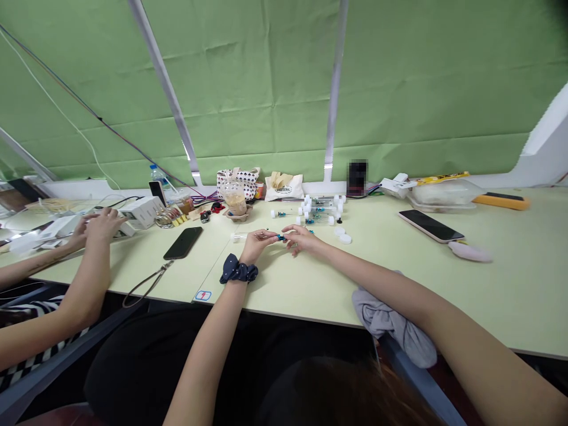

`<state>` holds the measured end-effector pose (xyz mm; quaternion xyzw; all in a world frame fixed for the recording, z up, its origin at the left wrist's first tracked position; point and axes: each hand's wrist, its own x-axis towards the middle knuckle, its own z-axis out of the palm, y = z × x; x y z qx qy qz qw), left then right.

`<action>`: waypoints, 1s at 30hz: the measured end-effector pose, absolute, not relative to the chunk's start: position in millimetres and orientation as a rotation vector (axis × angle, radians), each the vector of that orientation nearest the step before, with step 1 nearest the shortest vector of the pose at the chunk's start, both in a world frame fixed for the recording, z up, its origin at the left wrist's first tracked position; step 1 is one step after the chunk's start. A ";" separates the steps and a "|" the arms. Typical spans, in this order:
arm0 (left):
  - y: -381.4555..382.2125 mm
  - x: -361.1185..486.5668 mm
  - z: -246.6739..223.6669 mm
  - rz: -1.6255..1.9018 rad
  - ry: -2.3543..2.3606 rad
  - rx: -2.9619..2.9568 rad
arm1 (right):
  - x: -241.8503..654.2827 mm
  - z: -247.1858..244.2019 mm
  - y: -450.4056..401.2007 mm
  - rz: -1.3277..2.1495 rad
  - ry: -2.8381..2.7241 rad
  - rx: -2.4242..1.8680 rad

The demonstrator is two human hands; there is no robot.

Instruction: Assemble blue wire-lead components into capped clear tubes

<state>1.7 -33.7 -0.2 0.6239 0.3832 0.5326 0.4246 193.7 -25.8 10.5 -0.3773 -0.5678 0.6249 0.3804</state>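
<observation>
Small blue piece (281, 238) between the two hands, partly behind fingers (270, 235), too small to identify.

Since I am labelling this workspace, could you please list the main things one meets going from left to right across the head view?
Black phone with a wrist strap, left hand, small blue piece, right hand, flat white round caps, black-screened phone with pale pink edge, long orange object.

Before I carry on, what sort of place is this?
Probably a shared assembly bench. Both hands, left and right, hold a small blue part; clear tubes with white caps lie beyond, and another person's hands work at the same pale yellow-green table.
</observation>
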 end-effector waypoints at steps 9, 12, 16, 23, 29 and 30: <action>-34.9 1.0 -0.3 1.274 0.956 1.587 | 192.8 8.0 -24.9 1.603 -1.537 -0.947; -36.1 3.1 0.3 1.237 0.937 1.599 | 191.0 4.0 -23.0 1.281 -1.698 -0.951; -36.9 5.8 -1.8 1.191 0.864 1.649 | 191.6 6.4 -27.6 0.608 -1.891 -0.858; -38.6 7.1 -6.0 1.060 0.855 1.757 | 186.5 3.9 -32.2 0.415 -2.022 -0.757; -43.2 11.8 -2.6 0.990 0.874 1.831 | 183.0 3.8 -32.2 0.564 -1.978 -0.770; -43.8 12.6 -2.2 0.974 0.871 1.842 | 182.9 5.0 -32.8 0.578 -1.975 -0.762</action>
